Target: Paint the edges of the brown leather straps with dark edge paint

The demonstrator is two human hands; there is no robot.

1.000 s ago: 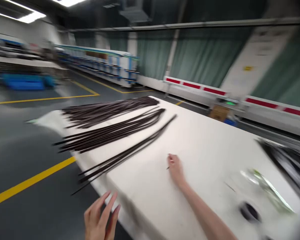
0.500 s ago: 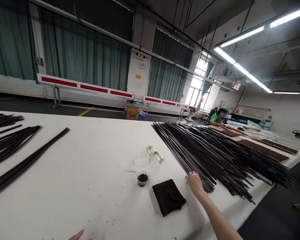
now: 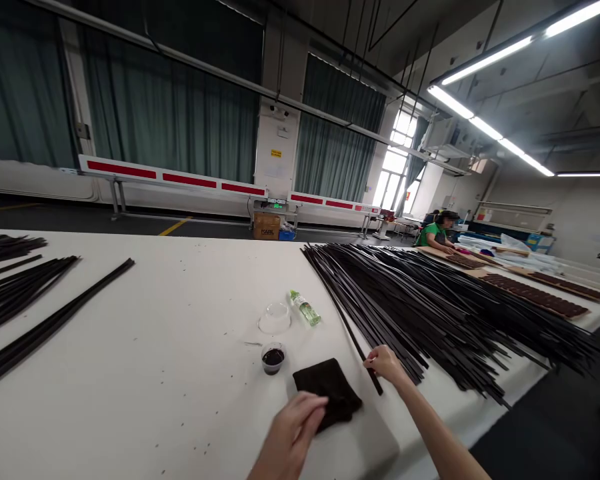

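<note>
A long black strip (image 3: 353,332) is pinched in my right hand (image 3: 384,365), and it runs slantwise along the near edge of a large heap of black strips (image 3: 430,313). My left hand (image 3: 291,433) is at the bottom of the view, its fingertips on a folded dark cloth (image 3: 330,392) lying on the white table (image 3: 155,400). Just beyond the cloth stand a small clear cup (image 3: 273,358) holding dark liquid, a clear round lid (image 3: 275,318) and a small green-labelled bottle (image 3: 305,308).
Bundles of black strips (image 3: 25,293) lie at the table's left side. Further right, a seated co-worker in a green top (image 3: 433,235) is beside boards (image 3: 535,297) of brown pieces. A red-and-white barrier (image 3: 170,180) and a cardboard box (image 3: 266,225) stand beyond the table.
My left hand has come up from the bottom edge onto the cloth. My right hand has shifted left, now pinching a strip at the heap's edge.
</note>
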